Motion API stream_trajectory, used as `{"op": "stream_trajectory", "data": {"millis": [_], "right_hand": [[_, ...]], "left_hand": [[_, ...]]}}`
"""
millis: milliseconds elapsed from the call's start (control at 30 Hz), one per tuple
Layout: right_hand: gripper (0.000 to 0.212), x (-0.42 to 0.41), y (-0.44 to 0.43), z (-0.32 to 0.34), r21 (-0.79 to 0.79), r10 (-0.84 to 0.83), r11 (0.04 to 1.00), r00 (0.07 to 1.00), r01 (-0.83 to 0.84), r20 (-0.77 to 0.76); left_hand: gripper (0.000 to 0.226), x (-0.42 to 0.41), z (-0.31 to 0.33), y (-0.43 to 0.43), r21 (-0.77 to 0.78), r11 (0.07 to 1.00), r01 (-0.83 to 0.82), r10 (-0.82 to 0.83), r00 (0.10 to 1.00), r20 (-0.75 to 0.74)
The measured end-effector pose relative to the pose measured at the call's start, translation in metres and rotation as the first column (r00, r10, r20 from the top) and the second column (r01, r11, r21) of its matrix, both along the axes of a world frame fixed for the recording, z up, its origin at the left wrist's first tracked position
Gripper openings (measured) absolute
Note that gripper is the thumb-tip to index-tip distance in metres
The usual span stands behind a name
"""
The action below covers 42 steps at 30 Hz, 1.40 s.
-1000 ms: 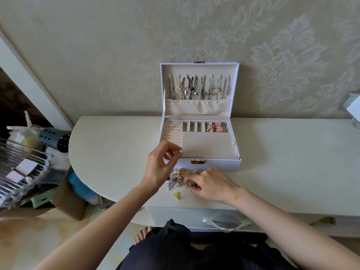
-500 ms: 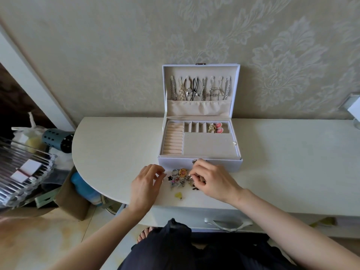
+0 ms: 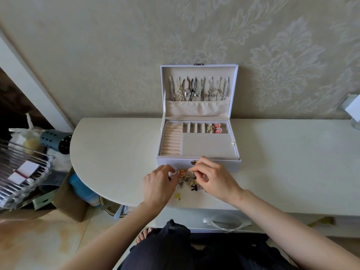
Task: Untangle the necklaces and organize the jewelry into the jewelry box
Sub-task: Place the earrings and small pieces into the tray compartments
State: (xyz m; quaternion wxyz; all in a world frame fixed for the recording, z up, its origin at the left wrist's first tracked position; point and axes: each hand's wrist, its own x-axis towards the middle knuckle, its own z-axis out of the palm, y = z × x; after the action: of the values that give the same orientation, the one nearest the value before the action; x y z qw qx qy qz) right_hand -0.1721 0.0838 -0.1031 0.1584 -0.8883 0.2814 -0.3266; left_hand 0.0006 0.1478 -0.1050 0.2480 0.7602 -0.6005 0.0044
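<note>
Well, the open jewelry box (image 3: 175, 165) stands just behind the jewelry pile (image 3: 185, 180), at its 12 o'clock on the surface (image 3: 116, 152); a blue holder (image 3: 54, 142) sits far off at 9. The left grip (image 3: 158, 184) curls onto the pile's 9 o'clock edge, and I cannot tell whether it holds anything. The right grip (image 3: 216, 180), at 3, pinches a small piece of the pile.

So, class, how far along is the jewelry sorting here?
Done: necklaces hang in the lid; pink earrings sit in the jewelry box. In hand: left hand and right hand pick at the loose pile. Left: that pile, the yellow piece; ring rolls are bare.
</note>
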Motion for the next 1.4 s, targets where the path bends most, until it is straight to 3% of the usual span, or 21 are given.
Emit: {"op": "stream_trajectory", "data": {"millis": [200,400,667,767,867,1000,1133,1200,1267,1333,1400], "right_hand": [[0.018,-0.004,-0.004,0.006,0.034,0.016,0.999,0.999,-0.018,0.048],[0.018,-0.003,-0.005,0.011,0.055,0.018,0.998,0.996,-0.024,0.092],[0.016,0.002,-0.004,0.013,0.104,-0.002,0.995,0.993,-0.011,0.120],[0.013,0.003,-0.006,0.017,0.142,-0.039,0.990,0.986,0.016,0.162],[0.010,0.003,-0.010,0.022,0.167,-0.064,0.986,0.976,0.029,0.208],[0.012,0.008,-0.018,0.027,0.225,-0.108,0.973,0.960,0.048,0.260],[0.014,0.016,-0.027,0.031,0.316,-0.187,0.944,0.939,0.091,0.288],[0.013,0.023,-0.033,0.036,0.328,-0.196,0.940,0.937,0.095,0.290],[0.013,0.031,-0.043,0.040,0.349,-0.202,0.932,0.937,0.095,0.285],[0.014,0.039,-0.057,0.042,0.382,-0.213,0.918,0.943,0.104,0.255],[0.014,0.048,-0.072,0.042,0.422,-0.241,0.897,0.945,0.131,0.220]], "left_hand": [[0.020,-0.005,0.009,-0.014,0.253,0.963,-0.090,0.093,0.996,0.000],[0.020,0.004,0.007,-0.014,0.289,0.954,-0.081,0.097,0.994,-0.040],[0.017,0.002,0.014,-0.013,0.317,0.946,-0.063,0.062,0.998,0.013],[0.016,0.003,0.016,-0.010,0.265,0.964,-0.033,0.035,0.999,-0.004],[0.010,0.005,0.022,-0.003,0.121,0.989,0.086,-0.072,0.991,-0.112],[0.006,0.013,0.028,-0.008,-0.071,0.964,0.255,-0.264,0.903,-0.339],[0.016,0.024,0.037,-0.029,-0.205,0.922,0.327,-0.384,0.834,-0.396],[0.025,0.027,0.043,-0.041,-0.204,0.938,0.281,-0.346,0.803,-0.486],[0.018,0.030,0.049,-0.054,-0.168,0.958,0.231,-0.286,0.763,-0.580],[0.004,0.033,0.053,-0.068,-0.138,0.969,0.207,-0.247,0.749,-0.615],[0.008,0.036,0.056,-0.084,-0.115,0.975,0.191,-0.221,0.766,-0.604]]}}
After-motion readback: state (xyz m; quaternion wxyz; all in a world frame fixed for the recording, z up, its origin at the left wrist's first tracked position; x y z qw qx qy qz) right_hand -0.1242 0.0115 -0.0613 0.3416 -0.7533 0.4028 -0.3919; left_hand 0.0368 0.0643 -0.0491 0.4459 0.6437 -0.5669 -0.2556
